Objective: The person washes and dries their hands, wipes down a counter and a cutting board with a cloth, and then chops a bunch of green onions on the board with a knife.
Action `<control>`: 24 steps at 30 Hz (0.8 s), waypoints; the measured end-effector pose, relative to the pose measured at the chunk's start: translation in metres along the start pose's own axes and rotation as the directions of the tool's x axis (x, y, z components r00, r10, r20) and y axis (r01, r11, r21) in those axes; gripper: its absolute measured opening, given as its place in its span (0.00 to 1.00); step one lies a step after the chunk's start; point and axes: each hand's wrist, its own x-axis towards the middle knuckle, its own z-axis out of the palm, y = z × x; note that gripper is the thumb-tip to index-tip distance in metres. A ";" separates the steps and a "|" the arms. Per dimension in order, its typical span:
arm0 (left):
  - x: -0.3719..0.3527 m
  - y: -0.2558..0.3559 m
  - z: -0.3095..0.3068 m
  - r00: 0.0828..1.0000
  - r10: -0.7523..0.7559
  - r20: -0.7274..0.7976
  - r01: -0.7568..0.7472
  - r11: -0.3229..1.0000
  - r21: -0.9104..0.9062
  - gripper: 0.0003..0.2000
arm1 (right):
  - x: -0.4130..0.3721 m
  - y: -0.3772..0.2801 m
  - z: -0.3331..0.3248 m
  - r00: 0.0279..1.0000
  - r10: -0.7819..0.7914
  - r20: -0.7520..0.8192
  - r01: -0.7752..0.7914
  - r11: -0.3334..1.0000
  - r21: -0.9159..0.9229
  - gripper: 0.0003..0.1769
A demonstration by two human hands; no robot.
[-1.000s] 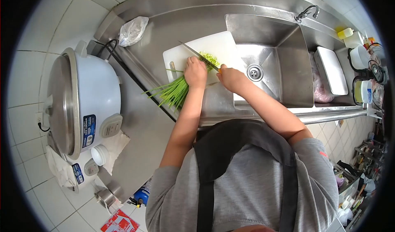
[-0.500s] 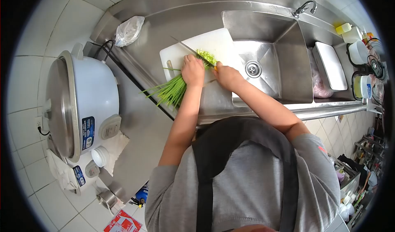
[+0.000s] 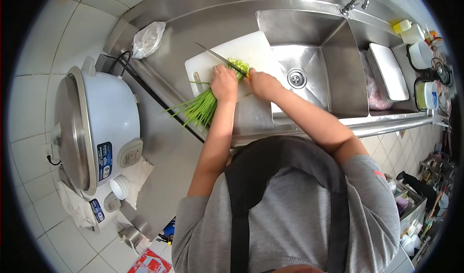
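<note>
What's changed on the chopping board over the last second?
The right hand has pushed the knife slightly forward and left, its tip now reaching further past the far edge of the white board. Nothing was picked up or let go. The left hand still holds the green stalks; the board and chopped pieces look unmoved.

The left hand (image 3: pixel 224 84) holds green stalks (image 3: pixel 202 106) on a white cutting board (image 3: pixel 259 44), while the right hand (image 3: pixel 264 85) grips a knife (image 3: pixel 216 55) beside chopped green pieces (image 3: pixel 239 63).
</note>
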 end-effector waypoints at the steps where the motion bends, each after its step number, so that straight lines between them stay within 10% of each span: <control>1: -0.002 0.000 -0.001 1.000 0.009 0.001 -0.009 1.000 0.000 0.07 | -0.002 -0.005 -0.011 1.000 0.004 -0.006 -0.004 1.000 0.005 0.19; 6: 0.000 -0.005 0.008 0.999 0.029 -0.022 -0.029 0.999 0.029 0.07 | -0.026 -0.032 -0.068 0.976 0.116 0.184 -0.119 0.993 0.001 0.20; 24: -0.001 0.000 0.001 1.000 0.016 0.000 -0.016 1.000 0.014 0.07 | -0.006 0.001 0.015 1.000 0.028 -0.011 -0.027 0.997 0.072 0.19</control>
